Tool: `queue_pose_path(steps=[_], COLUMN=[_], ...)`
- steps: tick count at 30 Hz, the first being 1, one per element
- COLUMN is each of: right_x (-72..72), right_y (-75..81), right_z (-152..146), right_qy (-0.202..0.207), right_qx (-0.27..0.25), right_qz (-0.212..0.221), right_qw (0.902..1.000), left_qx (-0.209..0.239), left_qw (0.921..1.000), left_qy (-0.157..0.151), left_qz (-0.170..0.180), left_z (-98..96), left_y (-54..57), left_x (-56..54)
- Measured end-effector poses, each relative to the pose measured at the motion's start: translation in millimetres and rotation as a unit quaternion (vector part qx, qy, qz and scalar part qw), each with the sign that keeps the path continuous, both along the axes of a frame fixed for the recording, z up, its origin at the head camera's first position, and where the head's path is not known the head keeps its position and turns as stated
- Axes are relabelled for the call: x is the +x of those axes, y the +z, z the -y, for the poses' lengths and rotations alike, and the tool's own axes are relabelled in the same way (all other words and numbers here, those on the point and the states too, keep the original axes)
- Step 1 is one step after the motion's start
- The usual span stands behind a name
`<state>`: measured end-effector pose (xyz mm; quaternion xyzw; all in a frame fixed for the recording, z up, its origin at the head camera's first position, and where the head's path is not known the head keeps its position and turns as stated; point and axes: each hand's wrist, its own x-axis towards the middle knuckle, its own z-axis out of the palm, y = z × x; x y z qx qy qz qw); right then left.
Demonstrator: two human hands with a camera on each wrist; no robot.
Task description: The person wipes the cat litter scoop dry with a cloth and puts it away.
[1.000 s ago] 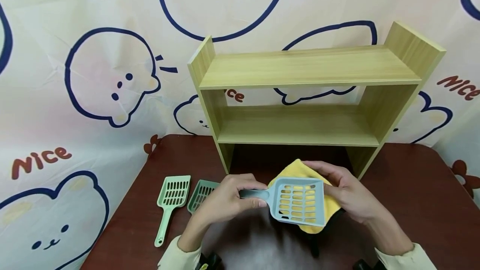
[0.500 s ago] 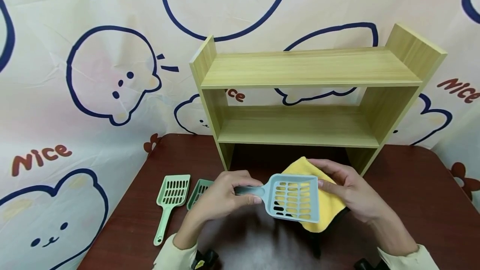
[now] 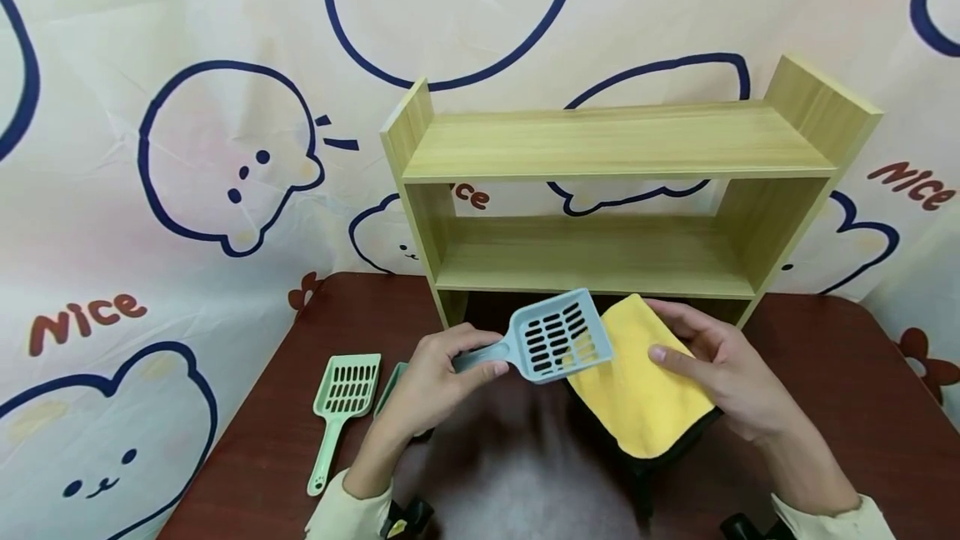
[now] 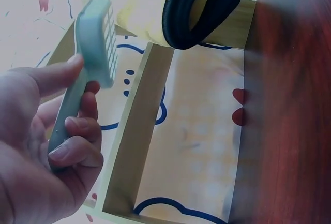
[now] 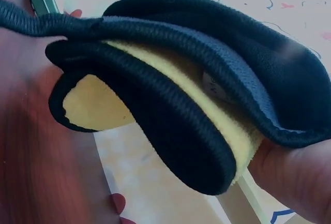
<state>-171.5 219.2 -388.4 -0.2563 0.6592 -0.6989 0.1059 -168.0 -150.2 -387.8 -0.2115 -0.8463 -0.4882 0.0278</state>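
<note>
My left hand (image 3: 431, 386) grips the handle of a light blue slotted litter scoop (image 3: 555, 338), its head pointing right and tilted up. In the left wrist view, thumb and curled fingers wrap the handle (image 4: 70, 105). My right hand (image 3: 723, 369) pinches a folded cloth (image 3: 648, 382), yellow with dark edging, thumb on its front face. The scoop's right edge overlaps the cloth in the head view. Dark folds and a small tag (image 5: 213, 85) show in the right wrist view, where the cloth hides most of the hand.
A light green litter scoop (image 3: 347, 390) lies on the dark red table (image 3: 300, 365) at the left. Beside it, a darker green scoop (image 3: 392, 382) is partly hidden by my left arm. A wooden shelf (image 3: 600, 148) stands at the back, before a printed cloth wall (image 3: 75, 215).
The blue scoop has risen and tilted upward, drawing left from the cloth it covered before. The cloth has shifted right with my right hand, and more of its yellow face shows.
</note>
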Motion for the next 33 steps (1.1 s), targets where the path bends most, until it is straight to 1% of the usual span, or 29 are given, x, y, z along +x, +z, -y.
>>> queue_pose_path(steps=[5,8,12,16,19,24,33], right_x=[1.4,2.2,3.4,5.2,6.2,7.6,9.1], right_y=[1.4,2.1,2.3,1.2,-0.7,-4.5,-9.5], right_z=[2,3,6,10,14,21,33], right_qy=[-0.015,-0.021,-0.017,-0.010,-0.009,-0.010,0.007], right_qx=[-0.001,0.002,0.004,0.002,-0.004,-0.010,-0.016], right_qz=[0.003,0.007,0.013,0.018,0.013,0.008,0.004], right_qw=[0.9999,0.9998,0.9998,0.9998,0.9999,0.9999,0.9998], left_qx=[-0.002,0.001,0.005,0.004,0.004,0.010,0.017], left_qw=[0.9994,0.9990,0.9984,0.9984,0.9986,0.9983,0.9982], left_qy=[0.031,0.041,0.051,0.051,0.050,0.052,0.053], left_qz=[-0.014,-0.019,-0.023,-0.022,-0.020,-0.022,-0.024], left_z=[-0.6,-0.3,-0.4,-2.5,-4.0,-5.7,-11.2], left_y=[-1.7,-2.9,-3.9,-4.1,-4.3,-6.5,-11.5], left_x=[-1.1,-1.8,-1.6,0.1,0.8,0.5,0.0])
